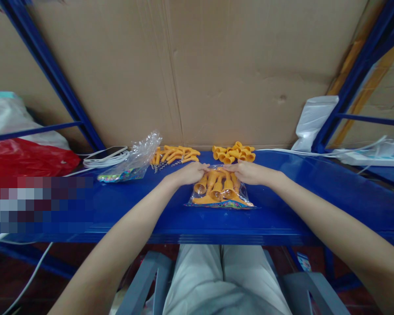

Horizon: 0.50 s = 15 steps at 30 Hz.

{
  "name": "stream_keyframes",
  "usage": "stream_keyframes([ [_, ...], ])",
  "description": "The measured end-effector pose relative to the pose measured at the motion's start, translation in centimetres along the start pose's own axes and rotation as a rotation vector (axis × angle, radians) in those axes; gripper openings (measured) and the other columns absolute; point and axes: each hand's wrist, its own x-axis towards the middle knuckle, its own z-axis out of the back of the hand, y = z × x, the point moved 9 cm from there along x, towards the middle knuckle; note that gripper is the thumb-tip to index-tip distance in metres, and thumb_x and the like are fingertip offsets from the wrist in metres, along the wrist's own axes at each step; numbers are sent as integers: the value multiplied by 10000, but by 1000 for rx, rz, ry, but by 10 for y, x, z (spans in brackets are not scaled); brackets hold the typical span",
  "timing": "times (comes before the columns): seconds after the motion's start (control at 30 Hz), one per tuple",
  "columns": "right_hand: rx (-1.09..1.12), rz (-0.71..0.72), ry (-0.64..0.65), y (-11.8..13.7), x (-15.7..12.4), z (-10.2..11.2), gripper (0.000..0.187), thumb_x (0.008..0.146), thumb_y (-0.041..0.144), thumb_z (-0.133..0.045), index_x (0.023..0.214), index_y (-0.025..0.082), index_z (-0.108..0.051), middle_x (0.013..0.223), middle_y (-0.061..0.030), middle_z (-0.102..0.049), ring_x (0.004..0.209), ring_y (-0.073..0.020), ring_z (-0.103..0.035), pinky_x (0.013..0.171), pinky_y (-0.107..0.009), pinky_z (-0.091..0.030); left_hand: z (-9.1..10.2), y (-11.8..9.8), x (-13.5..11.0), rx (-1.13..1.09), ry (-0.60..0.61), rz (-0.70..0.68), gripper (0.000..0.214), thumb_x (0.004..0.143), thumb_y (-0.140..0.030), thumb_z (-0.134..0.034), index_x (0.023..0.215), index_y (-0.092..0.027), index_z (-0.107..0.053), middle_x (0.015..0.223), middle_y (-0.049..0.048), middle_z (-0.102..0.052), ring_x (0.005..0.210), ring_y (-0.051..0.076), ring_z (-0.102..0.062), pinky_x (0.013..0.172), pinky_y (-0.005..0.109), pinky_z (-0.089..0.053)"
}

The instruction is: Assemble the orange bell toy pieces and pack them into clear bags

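A clear plastic bag [222, 192] lies on the blue table in front of me, its printed colourful edge facing me. Inside it are several orange plastic pieces, some cup-shaped and some long and ribbed. My left hand [191, 172] pinches the bag's far left edge, and my right hand [249, 172] pinches the far right edge. Behind my left hand lies a pile of orange handles with metal corkscrew-like spirals [174, 154]. A heap of orange cup-shaped pieces [233, 153] sits beyond my right hand.
More clear bags with printed edges [126, 173] lie at the left, near a phone-like device and coiled white cable [107, 156]. A red bag [29, 162] is further left. A white packet [315, 122] leans by the right blue post; cardboard [216, 74] stands behind the table [289, 210].
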Motion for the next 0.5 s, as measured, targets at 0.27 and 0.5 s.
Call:
stream_keyframes([
  [0.27,28,11,33,8,2,-4,472,816,91,-346,1211,95,-603,1310,-98,-535,1233,-198,-489,1067,-347,-360,-4,-24,4,-170,-110,-94,491,861,-240,-292,1280,-152,-532,1394,18,-438,1306,135,-397,1123,285,-227],
  [0.5,12,21,60,14,3,-6,437,830,106,-364,1180,113,-627,1322,-84,-522,1262,-207,-454,1087,-359,-333,-7,-23,6,-153,-107,-125,454,869,-279,-318,1245,-190,-556,1370,0,-481,1269,147,-449,1099,302,-284],
])
